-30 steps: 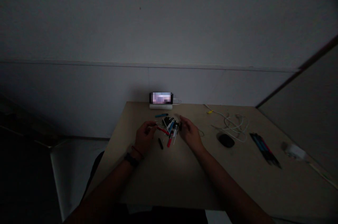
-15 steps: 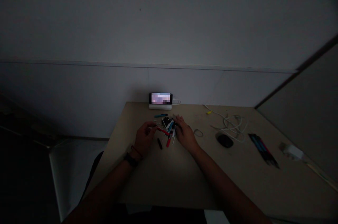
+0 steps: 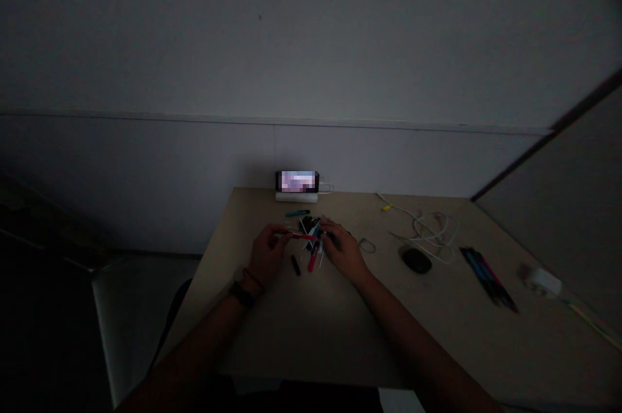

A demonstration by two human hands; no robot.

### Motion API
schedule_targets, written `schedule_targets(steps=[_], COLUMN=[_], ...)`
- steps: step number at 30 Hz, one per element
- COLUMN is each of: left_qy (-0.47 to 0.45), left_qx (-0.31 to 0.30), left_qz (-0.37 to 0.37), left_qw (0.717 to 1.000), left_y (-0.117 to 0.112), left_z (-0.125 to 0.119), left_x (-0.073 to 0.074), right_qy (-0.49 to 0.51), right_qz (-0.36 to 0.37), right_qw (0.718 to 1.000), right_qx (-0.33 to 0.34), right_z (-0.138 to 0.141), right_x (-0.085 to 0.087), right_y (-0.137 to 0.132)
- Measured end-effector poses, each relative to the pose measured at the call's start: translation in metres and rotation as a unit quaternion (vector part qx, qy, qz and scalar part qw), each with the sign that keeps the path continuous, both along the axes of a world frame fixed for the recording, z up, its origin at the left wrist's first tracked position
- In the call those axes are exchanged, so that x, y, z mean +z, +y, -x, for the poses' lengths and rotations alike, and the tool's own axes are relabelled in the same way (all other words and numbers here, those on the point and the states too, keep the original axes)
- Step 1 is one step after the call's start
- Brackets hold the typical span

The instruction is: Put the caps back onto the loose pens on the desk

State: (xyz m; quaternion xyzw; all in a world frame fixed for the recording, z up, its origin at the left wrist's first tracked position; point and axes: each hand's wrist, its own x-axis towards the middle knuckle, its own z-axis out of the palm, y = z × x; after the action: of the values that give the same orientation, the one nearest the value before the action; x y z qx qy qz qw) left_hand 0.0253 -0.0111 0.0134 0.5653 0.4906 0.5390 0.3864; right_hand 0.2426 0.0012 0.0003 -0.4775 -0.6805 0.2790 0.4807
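The room is dim. My left hand [image 3: 267,252] is closed around one end of a red pen [image 3: 302,237], held just above the beige table [image 3: 311,329]. My right hand [image 3: 343,248] has come in from the right, its fingers curled at the pen's other end over a small heap of pens [image 3: 313,238]. Whether the right hand grips anything is not clear. A black pen cap [image 3: 295,264] lies below the heap, a blue pen [image 3: 297,212] behind it. A dark band sits on my left wrist.
A lit phone [image 3: 297,181] stands on a white stand at the table's far edge. White cables [image 3: 427,226], a black mouse [image 3: 416,260], a row of pens [image 3: 487,275] and a white charger [image 3: 541,281] lie to the right. A small ring [image 3: 367,245] lies beside my right hand.
My right hand has moved left from beside the heap onto it, closing toward the red pen. The red pen in my left hand has levelled out. The left hand has hardly moved.
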Motion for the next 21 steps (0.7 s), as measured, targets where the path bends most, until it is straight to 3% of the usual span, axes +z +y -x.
schedule_targets(steps=[11,21], left_qy=[-0.018,-0.014], left_qx=[-0.012,-0.018], left_qz=[0.015,0.007], left_qw=[1.000,1.000], left_y=[0.000,0.000], left_z=[0.001,0.001], left_x=[-0.003,0.001], right_qy=[-0.020,-0.031], right_qz=[0.004,0.079], right_qw=[0.999,0.996], right_qx=[-0.037,0.010], right_z=[-0.001,0.001], right_x=[0.011,0.008], right_y=[-0.003,-0.005])
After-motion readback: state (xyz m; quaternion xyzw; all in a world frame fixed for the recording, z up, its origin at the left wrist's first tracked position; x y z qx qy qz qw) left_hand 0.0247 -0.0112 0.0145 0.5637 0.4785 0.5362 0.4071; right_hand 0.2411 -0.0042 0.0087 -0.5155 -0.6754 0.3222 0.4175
